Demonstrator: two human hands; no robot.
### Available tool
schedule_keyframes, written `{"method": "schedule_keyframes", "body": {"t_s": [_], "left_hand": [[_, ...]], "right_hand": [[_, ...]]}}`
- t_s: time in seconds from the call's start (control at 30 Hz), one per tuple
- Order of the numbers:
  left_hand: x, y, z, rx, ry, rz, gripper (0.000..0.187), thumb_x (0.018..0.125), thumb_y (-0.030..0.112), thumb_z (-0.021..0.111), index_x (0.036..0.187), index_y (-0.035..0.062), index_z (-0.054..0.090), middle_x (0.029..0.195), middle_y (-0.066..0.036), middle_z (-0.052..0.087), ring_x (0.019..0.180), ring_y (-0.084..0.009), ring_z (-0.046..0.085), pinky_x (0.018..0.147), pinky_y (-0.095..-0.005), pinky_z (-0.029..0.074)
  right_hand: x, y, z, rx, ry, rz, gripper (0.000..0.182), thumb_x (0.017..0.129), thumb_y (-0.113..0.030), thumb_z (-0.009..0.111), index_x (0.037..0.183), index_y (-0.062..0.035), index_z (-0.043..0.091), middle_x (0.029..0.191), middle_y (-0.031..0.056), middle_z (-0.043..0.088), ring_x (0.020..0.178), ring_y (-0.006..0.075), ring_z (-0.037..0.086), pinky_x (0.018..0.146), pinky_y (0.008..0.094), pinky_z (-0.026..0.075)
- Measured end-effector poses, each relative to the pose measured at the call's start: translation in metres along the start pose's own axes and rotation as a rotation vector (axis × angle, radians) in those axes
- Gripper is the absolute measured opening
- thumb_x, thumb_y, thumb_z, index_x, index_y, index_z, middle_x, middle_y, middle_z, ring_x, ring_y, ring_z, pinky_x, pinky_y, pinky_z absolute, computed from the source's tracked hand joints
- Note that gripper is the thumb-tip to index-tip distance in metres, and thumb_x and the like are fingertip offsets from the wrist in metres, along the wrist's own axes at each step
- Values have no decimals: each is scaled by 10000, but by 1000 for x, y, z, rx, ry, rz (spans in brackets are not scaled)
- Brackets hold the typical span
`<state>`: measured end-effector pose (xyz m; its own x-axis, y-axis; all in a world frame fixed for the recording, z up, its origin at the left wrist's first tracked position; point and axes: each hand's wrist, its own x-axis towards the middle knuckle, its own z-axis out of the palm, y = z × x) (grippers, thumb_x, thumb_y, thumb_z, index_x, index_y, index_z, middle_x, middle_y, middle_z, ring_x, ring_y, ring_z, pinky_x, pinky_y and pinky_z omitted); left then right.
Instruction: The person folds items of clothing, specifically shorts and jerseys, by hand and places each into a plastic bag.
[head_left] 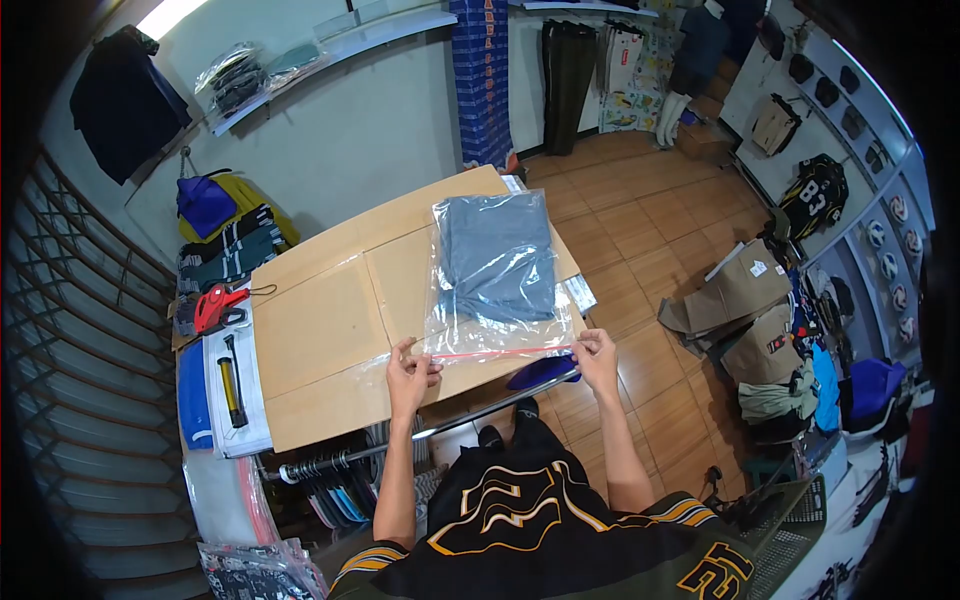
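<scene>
At centre, clear bag (482, 337): is lying on the cardboard-covered tabletop (322, 305), mouth edge facing 6 o'clock.
Folded garment (497, 255): is sitting inside the bag, grey-blue, filling the 12 o'clock part; plastic is glaring in spots.
Red strip (500, 353): is running across the bag near its 6 o'clock edge, between both hands.
Left hand (411, 372): at 7 o'clock of the bag; grip is pinching the plastic by the strip's left end.
Right hand (596, 362): between 4 and 5 o'clock; grip is pinching the strip's right end, thumb and fingers pressing together.
Yellow-and-black tool (231, 390): is lying toward 8 o'clock, well apart from the bag.
Red tool (219, 308): is resting near 9 o'clock.
Metal rail (480, 411): is passing toward 7 o'clock, hangers (333, 492) hanging at its left end.
</scene>
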<state>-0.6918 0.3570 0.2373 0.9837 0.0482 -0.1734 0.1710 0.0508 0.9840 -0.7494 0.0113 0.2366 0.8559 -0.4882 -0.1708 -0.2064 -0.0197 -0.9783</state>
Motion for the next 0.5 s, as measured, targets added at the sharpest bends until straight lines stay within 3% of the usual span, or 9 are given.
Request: {"method": "schedule_keyframes", "body": {"t_s": [0.23, 0.4, 0.43, 0.5], "left_hand": [[1, -2, 0, -8, 14, 23, 435, 965, 20, 626, 1346, -33, 423, 931, -152, 683, 806, -207, 722, 629, -285, 609], [7, -18, -2, -57, 14, 70, 382, 968, 44, 644, 1284, 13, 432, 922, -127, 689, 817, -195, 718, 655, -278, 601], [8, -21, -3, -51, 6, 71, 369, 970, 43, 641, 1274, 18, 434, 926, -127, 688, 816, -193, 716, 662, -279, 602], [9, -20, -4, -45, 1, 74, 356, 972, 42, 637, 1265, 23, 435, 931, -126, 686, 816, -192, 714, 668, -281, 604]], "right_hand": [[9, 18, -1, -48, 1, -41, 254, 892, -35, 702, 1092, -4, 547, 887, 106, 711, 692, 123, 649, 538, 255, 500], [16, 36, 7, 29, 56, -278, 241, 886, -3, 686, 1026, -7, 489, 855, 111, 694, 684, 122, 629, 544, 264, 491], [17, 38, 5, 29, 55, -279, 241, 886, -3, 686, 1026, -7, 489, 855, 111, 694, 684, 122, 629, 544, 264, 491], [10, 23, 2, -28, 23, -84, 276, 884, 30, 685, 1053, 24, 467, 904, 117, 635, 823, 150, 667, 682, 271, 537]]}}
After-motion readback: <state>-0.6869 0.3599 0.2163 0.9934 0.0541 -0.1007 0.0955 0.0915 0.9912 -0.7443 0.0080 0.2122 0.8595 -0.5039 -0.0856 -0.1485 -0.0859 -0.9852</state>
